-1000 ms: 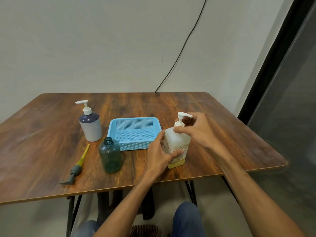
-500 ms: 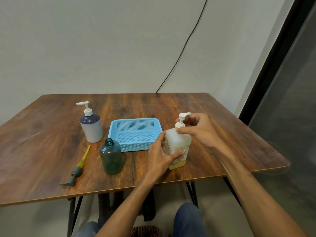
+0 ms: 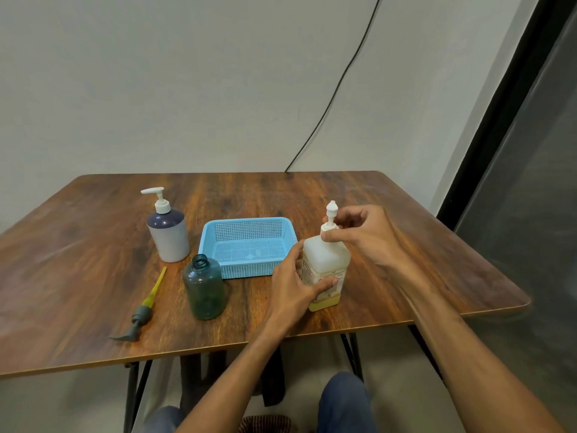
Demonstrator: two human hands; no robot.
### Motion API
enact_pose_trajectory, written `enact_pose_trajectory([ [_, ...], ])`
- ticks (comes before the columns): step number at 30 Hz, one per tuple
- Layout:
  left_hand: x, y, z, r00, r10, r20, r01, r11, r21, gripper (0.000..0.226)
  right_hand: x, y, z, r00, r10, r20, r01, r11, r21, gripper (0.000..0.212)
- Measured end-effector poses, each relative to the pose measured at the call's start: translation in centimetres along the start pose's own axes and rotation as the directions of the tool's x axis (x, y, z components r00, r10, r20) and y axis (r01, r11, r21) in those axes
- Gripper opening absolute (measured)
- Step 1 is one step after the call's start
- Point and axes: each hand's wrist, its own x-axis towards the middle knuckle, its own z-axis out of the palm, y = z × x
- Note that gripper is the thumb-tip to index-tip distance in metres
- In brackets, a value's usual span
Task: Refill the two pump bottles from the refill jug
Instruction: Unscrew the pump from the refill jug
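A translucent white pump bottle (image 3: 324, 260) with a little yellow liquid at its bottom stands near the table's front right. My left hand (image 3: 295, 292) grips its body from the left. My right hand (image 3: 365, 235) pinches the white pump collar at its neck, and the nozzle points at me. A dark green bottle (image 3: 204, 290) stands open, without a pump. Its grey pump with a yellow tube (image 3: 143, 310) lies flat to the left. A white and purple pump bottle (image 3: 168, 232) stands further back on the left.
A light blue perforated basket (image 3: 215, 245) sits mid-table, just left of the held bottle. The wooden table (image 3: 93, 276) ends close in front of me and at the right. A black cable hangs down the wall behind.
My right hand has turned the pump head on the translucent bottle, so the nozzle swung from pointing right to pointing towards me. My left hand kept its hold on the body.
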Motion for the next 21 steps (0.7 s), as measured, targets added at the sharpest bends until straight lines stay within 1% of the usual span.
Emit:
enact_pose_trajectory([
  [2, 0.1, 0.0, 0.0, 1.0, -0.007, 0.001, 0.007, 1.0, 0.0, 0.08, 0.2, -0.4, -0.5, 1.0, 0.008, 0.004, -0.009, 0.998, 0.058, 0.018],
  [5, 0.1, -0.2, 0.1, 1.0, -0.017, 0.002, 0.017, 1.0, -0.01, 0.082, 0.5, -1.5, -1.4, 1.0, -0.025, 0.008, 0.024, 0.991, 0.131, 0.021],
  [10, 0.1, -0.4, 0.2, 1.0, -0.031, 0.0, 0.031, 0.999, -0.029, 0.083, 0.4, -4.2, -3.1, 0.994, -0.106, 0.003, 0.105, 0.984, 0.145, 0.025],
  [15, 0.0, -0.4, 0.2, 1.0, -0.03, 0.008, 0.03, 0.999, -0.042, 0.082, -0.1, -6.6, -5.1, 0.982, -0.178, -0.07, 0.187, 0.97, 0.158, 0.029],
  [21, 0.0, -0.4, 0.2, 1.0, -0.023, 0.008, 0.023, 0.999, -0.041, 0.082, -1.1, -7.8, -6.8, 0.941, -0.27, -0.203, 0.308, 0.933, 0.188, 0.028],
])
